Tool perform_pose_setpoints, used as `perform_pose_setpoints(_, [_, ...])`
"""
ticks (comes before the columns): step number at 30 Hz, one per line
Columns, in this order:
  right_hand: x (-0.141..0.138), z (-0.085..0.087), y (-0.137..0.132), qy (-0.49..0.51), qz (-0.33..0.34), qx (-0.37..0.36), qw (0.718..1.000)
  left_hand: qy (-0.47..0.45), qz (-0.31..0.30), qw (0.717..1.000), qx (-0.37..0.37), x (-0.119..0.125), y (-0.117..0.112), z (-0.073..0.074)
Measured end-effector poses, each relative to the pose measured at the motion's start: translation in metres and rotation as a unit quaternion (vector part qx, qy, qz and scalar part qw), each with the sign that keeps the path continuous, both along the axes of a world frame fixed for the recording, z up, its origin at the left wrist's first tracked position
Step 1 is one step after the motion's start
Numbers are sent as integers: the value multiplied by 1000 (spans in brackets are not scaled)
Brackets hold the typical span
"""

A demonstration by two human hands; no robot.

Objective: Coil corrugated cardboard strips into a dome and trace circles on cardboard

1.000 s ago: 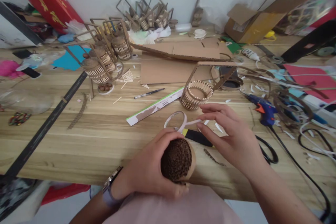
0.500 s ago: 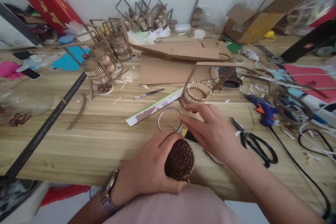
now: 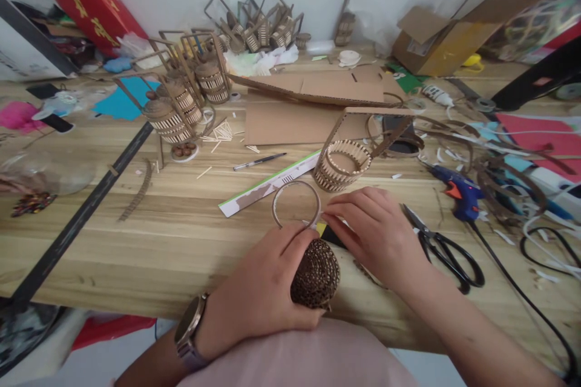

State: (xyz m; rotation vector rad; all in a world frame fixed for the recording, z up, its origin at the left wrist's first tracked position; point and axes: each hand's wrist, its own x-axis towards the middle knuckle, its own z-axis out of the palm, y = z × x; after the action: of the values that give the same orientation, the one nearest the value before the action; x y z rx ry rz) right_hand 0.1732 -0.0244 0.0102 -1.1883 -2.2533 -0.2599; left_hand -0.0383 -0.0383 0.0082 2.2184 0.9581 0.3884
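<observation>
My left hand (image 3: 261,290) is wrapped around a round coil of corrugated cardboard (image 3: 316,275), its ridged brown face turned up. A thin ring (image 3: 297,183) rises just beyond the left hand's knuckles; its lower edge is hidden, so I cannot tell if that hand touches it. My right hand (image 3: 381,236) is closed in a pinch right beside the ring's right edge. What lies between those fingertips is too small to make out. Beyond the hands stands a small basket (image 3: 336,178) of pale sticks with a tall cardboard handle.
Scissors (image 3: 447,251) and a blue glue gun (image 3: 463,193) lie to the right. A patterned strip (image 3: 267,187) and a pen (image 3: 259,161) lie ahead. Lidded baskets (image 3: 166,121) stand at the left, with loose sticks (image 3: 221,132) beside them. Cardboard sheets (image 3: 290,121) lie behind.
My right fingertips have shifted slightly down the ring's right side. The coil in my left hand has tilted a little, showing more of its ridged face. The whole view has shifted slightly.
</observation>
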Motion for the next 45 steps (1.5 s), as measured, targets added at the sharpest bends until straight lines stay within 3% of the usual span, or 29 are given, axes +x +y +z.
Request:
perform_pose_setpoints(10, [-8,-2,-8,25,-79,-43,996,27,16,999,16,2,-2,1])
perform_pose_setpoints(19, [-13,7,-8,-101,-82,19,991,34,13,999,15,3,-4,-1])
perform_pose_setpoints(26, [-9,-2,-3,58,-54,-136,987,10,-2,1000,-29,1,-3,1])
perform_pose_setpoints(33, [17,-9,2,191,-136,-108,966,-50,-12,994,-99,-14,-8,1])
perform_pose_setpoints(38, [15,-16,-9,249,-89,-102,959,-31,83,995,-40,-18,-2,-3])
perform_pose_setpoints(45, [-16,-25,-46,413,25,-245,877,-110,150,982,-23,-17,-2,-6])
